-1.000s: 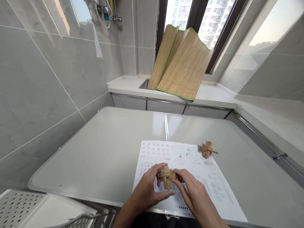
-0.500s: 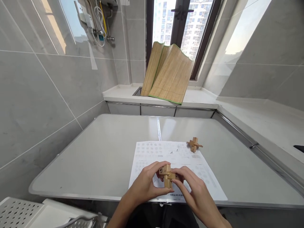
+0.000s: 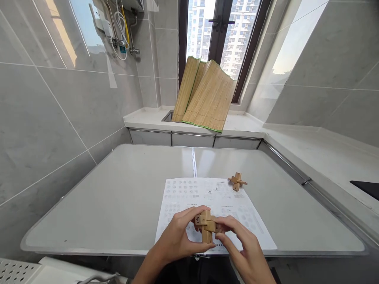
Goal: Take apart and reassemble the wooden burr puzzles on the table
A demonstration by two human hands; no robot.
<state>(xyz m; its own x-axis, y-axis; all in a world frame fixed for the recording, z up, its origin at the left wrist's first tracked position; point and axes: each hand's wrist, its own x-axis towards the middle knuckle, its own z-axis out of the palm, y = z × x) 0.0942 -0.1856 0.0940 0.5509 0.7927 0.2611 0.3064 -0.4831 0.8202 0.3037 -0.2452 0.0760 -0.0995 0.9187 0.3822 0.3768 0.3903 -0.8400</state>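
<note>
Between my two hands is a wooden interlocking puzzle (image 3: 206,225) made of crossed light-brown blocks, with dark marks on some block ends. My left hand (image 3: 180,232) grips its upright block, fingers on top and thumb at the bottom. The fingertips of my right hand (image 3: 241,240) pinch the block that sticks out to the right. Below the puzzle lies a large white printed sheet (image 3: 174,197) with small diagrams. A second wooden puzzle (image 3: 237,182), also cross-shaped, rests at the sheet's far right corner. My fingers hide part of the held puzzle.
The sheet lies on a pale folding table (image 3: 112,205) with a seam down its middle. Beyond stands a white counter (image 3: 142,118) holding a folded bamboo mat (image 3: 209,94) against the window. A white perforated rack (image 3: 17,270) is at the lower left. Tiled walls flank the table.
The view has shifted slightly, so the table appears a little lower and more to the left. The right-hand block of the held puzzle looks slightly turned, with my right fingers still on it.
</note>
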